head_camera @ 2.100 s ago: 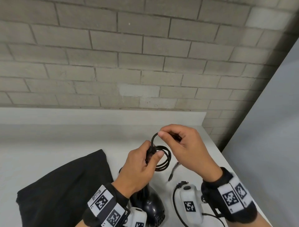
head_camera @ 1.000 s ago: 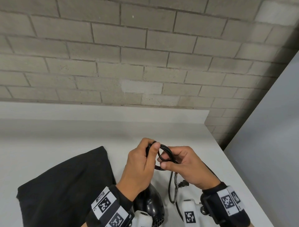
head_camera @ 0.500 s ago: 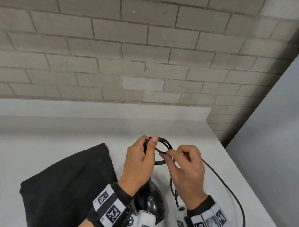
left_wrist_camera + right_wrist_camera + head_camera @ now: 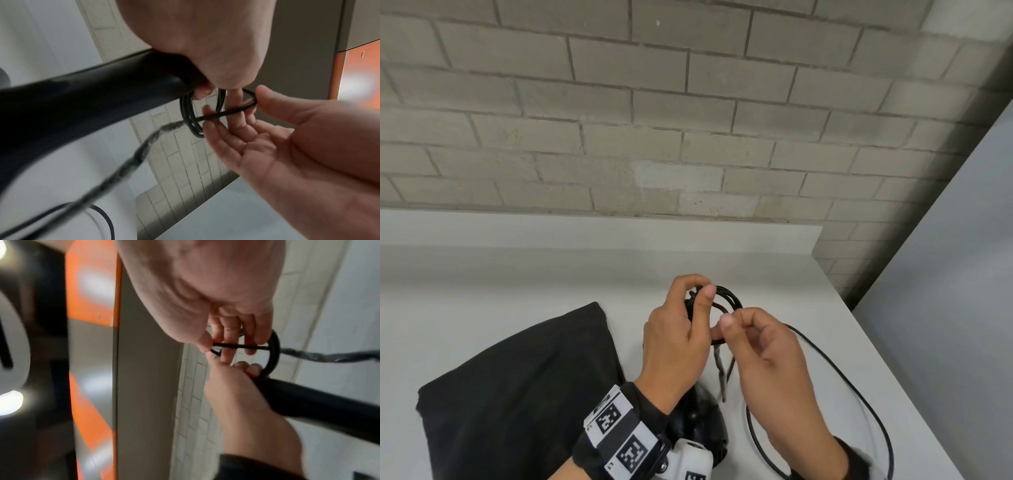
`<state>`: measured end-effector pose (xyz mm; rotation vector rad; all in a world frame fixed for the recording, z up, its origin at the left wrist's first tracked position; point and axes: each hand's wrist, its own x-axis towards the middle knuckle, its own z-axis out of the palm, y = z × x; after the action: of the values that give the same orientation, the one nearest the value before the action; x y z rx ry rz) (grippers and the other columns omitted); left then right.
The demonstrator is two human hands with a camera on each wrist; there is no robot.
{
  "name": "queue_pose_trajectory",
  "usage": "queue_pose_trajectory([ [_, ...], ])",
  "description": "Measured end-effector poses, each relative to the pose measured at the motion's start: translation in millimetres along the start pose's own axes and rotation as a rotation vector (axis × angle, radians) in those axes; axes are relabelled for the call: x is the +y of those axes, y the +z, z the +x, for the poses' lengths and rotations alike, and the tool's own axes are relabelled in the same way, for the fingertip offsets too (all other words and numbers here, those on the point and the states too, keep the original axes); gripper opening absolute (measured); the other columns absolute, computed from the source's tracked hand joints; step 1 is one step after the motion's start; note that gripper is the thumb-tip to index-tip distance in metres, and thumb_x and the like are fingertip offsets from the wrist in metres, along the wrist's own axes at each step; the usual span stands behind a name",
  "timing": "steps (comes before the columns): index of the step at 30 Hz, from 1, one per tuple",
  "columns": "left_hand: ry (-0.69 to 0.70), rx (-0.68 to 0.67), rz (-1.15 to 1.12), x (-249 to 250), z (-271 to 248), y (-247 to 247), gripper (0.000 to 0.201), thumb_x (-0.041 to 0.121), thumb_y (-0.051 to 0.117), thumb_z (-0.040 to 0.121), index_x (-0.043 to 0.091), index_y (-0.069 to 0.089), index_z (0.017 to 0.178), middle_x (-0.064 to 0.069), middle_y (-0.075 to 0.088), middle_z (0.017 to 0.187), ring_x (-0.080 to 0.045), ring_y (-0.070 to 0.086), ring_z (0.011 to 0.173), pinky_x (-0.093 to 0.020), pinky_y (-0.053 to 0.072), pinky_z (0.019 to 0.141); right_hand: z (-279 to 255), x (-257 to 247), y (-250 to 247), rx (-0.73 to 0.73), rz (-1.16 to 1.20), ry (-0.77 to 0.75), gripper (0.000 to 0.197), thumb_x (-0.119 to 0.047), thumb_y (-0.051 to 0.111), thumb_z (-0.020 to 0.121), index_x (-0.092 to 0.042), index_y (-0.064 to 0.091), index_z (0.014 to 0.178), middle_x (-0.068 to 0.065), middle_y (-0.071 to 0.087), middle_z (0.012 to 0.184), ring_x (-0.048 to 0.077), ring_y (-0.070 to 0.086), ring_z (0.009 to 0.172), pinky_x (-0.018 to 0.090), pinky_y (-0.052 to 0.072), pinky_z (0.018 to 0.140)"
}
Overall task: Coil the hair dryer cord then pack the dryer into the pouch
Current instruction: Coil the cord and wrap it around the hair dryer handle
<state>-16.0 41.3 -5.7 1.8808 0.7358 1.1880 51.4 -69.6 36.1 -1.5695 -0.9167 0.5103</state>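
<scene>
Thin black rubber cord (image 4: 726, 301): springy, light; left hand (image 4: 674, 342) clamps coil at dryer handle; right hand (image 4: 767, 356) pinches loose strand.

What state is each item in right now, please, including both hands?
cord: partly coiled, a long loop loose on the table.
hair dryer: outside the pouch, handle gripped.
pouch: lying flat, holding nothing visible.
left hand: grips handle and coil.
right hand: pinches the cord.

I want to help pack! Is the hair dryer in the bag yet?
Not yet. The hair dryer is out on the table, beside the flat black pouch.
</scene>
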Motion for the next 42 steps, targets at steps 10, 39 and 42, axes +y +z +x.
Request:
queue_pose_trajectory([
  [10,0.006,-0.016,-0.009,1,0,-2,0.03,0.064,0.039,0.094,0.038,0.054,0.087,-0.009,0.048,0.05,-0.029,0.049,0.045,-0.054,0.046,0.052,11,-3,-37,-0.118,0.71,0.245,0.028,-0.018,0.07,0.078,-0.001,0.064,0.099,0.016,0.062,0.074,0.024,0.059,0.064,0.031,0.058,0.074],
  [39,0.009,-0.053,0.035,4,1,1,0.044,0.068,0.027,0.096,0.033,0.049,0.082,-0.011,0.048,0.052,-0.028,0.05,0.048,-0.054,0.047,0.053,-5,-27,-23,0.129,0.238,-0.222,0.003,-0.027,0.057,0.091,-0.025,0.06,0.091,0.015,0.068,0.069,0.02,0.068,0.066,0.024,0.056,0.068],
  [42,-0.022,-0.047,0.004,2,0,0,0.039,0.068,0.03,0.095,0.037,0.048,0.079,-0.001,0.038,0.047,-0.027,0.044,0.046,-0.055,0.045,0.05,-10,-34,-39,0.122,0.2,-0.161,0.005,-0.028,0.062,0.087,-0.026,0.064,0.083,0.019,0.052,0.057,0.019,0.052,0.047,0.022,0.047,0.05],
])
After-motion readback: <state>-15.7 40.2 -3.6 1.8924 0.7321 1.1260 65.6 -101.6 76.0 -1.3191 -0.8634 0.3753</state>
